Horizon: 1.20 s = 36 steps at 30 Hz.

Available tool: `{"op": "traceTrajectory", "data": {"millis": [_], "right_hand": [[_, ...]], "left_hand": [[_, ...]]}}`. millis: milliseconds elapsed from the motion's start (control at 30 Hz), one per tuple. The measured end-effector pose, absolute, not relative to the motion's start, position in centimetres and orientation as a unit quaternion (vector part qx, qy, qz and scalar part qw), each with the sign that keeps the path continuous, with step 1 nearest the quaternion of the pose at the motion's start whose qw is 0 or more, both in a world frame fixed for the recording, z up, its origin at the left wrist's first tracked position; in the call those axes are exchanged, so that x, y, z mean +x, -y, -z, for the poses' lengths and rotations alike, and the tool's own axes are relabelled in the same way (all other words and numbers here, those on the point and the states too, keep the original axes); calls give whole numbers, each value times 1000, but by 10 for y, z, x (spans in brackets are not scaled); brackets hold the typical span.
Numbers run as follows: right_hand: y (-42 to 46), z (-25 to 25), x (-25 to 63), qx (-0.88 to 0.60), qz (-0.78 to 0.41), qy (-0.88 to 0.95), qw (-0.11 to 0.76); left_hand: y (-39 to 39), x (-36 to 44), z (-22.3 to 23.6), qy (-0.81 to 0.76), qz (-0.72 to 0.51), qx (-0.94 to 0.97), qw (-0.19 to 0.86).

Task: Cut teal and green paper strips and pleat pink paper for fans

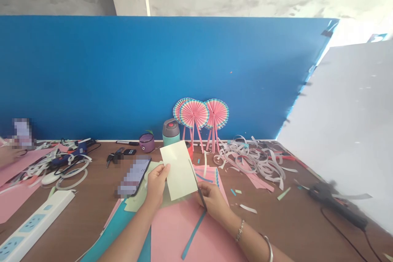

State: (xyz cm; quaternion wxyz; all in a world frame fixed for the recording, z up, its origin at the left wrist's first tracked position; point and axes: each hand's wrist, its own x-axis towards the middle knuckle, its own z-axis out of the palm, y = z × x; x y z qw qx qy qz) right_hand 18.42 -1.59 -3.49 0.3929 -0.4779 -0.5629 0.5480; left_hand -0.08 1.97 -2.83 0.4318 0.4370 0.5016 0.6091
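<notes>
Left hand pinches the left edge of a pale yellow sheet — right hand grips a dark slim tool by its right edge

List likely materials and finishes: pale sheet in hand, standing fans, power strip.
Pale sheet: paper or thin card, slight sheen; flat, crisp edges.
Fans: probably paper; sharp radial pleats.
Power strip: likely hard plastic, smooth white; moulded-looking casing.

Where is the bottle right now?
In the head view, the bottle stands at the back of the table, left of the pink fans, right of the purple pot, its base hidden by the pale sheet.
</notes>
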Motion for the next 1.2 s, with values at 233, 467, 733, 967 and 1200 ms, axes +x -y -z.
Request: {"op": "traceTrajectory", "data": {"millis": [233, 467, 733, 967, 1200], "right_hand": [[14, 38, 184, -480, -552, 558, 391], [16, 35, 183, -467, -571, 541, 404], [11, 46, 185, -474, -559, 541, 412], [12, 46, 186, -478, -556, 541, 411], [13, 42, 185, -488, -550, 548, 399]], "left_hand": [[-19, -1, 26, -506, -609, 436, 428], [-17, 0, 23, -508, -592, 443, 442], [-17, 0, 22, -500, -578, 449, 463], [-16, 1, 21, -500, -579, 447, 464], [-15, 1, 22, -490, -588, 453, 458]]}}
